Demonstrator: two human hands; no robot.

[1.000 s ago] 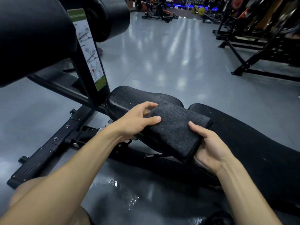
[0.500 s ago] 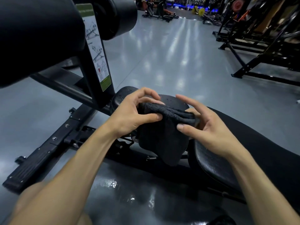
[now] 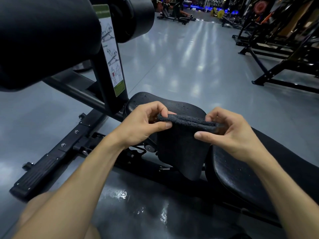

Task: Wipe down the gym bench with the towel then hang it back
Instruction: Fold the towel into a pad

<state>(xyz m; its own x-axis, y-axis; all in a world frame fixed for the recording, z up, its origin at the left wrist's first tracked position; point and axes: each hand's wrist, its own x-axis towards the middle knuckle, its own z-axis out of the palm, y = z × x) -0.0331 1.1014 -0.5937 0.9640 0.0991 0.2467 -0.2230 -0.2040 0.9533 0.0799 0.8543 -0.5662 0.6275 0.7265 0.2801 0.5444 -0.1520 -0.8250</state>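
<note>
A grey, glossy floor (image 3: 189, 57) stretched away down the gym, with dark machine frames (image 3: 283, 49) standing along the right side and more equipment far off under blue light. Close in, the black gym bench (image 3: 241, 173) ran from lower right toward the middle, its padded seat section (image 3: 172, 105) set apart from the longer back pad by a gap; small droplets showed on both pads. To the left, a thick black roller pad (image 3: 43, 40) loomed overhead on an upright post, and an instruction label (image 3: 112, 54) with exercise drawings and green ends ran down that post. A low steel base rail (image 3: 51, 163) with bolts reached toward the lower left, ending in a ribbed foot piece. A wet patch (image 3: 138, 204) glistened on the floor under the bench.

The dark towel (image 3: 179, 149), folded double, hung in the air over the gap between the two pads, its folded top edge stretched level. The left hand (image 3: 143, 125) pinched the left end of that edge between thumb and curled fingers. The right hand (image 3: 229, 131) gripped the right end likewise, thumb pointing across the cloth's front face.
</note>
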